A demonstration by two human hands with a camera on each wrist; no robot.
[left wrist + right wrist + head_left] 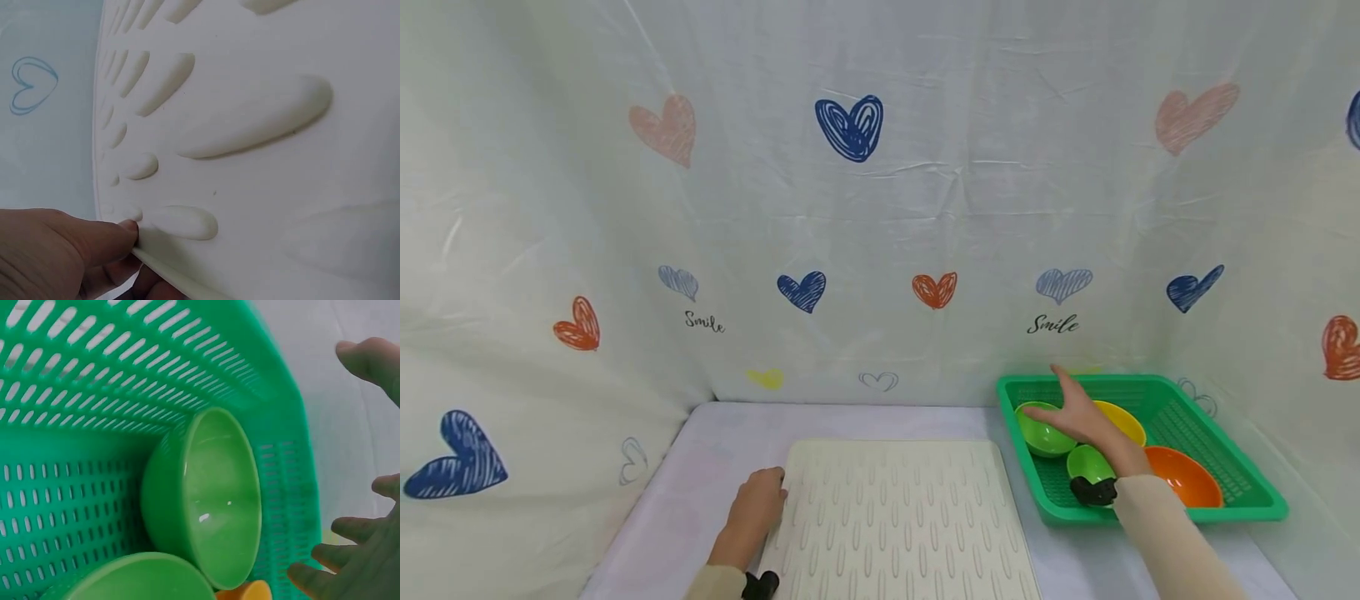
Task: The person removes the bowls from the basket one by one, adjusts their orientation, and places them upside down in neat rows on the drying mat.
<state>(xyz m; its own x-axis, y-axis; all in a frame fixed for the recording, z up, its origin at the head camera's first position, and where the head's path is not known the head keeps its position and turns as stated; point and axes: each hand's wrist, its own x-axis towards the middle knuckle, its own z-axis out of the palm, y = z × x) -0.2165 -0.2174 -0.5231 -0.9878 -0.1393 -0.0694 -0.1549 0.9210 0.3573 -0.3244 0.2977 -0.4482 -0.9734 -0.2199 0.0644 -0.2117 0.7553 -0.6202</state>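
At its left edge, a cream mat [898, 517] with rows of raised oval ridges is pinched between the thumb and fingers of my left hand [756, 507]. My right hand [1077, 414] is over the left part of a green slotted basket [1246, 471], thumb and fingers spread, holding nothing. Just below it in the head view, a light green bowl [1047, 440] leans on its side against the basket wall. A second green bowl [1087, 463] is close by, partly covered by my wrist. A yellow bowl [1126, 422] and a larger orange bowl [1191, 477] share the basket.
A white table cover [681, 492] extends left of the mat. Behind the table hangs a white curtain [880, 233] printed with hearts, and it continues along both sides. The basket stands at the back right, close to the curtain.
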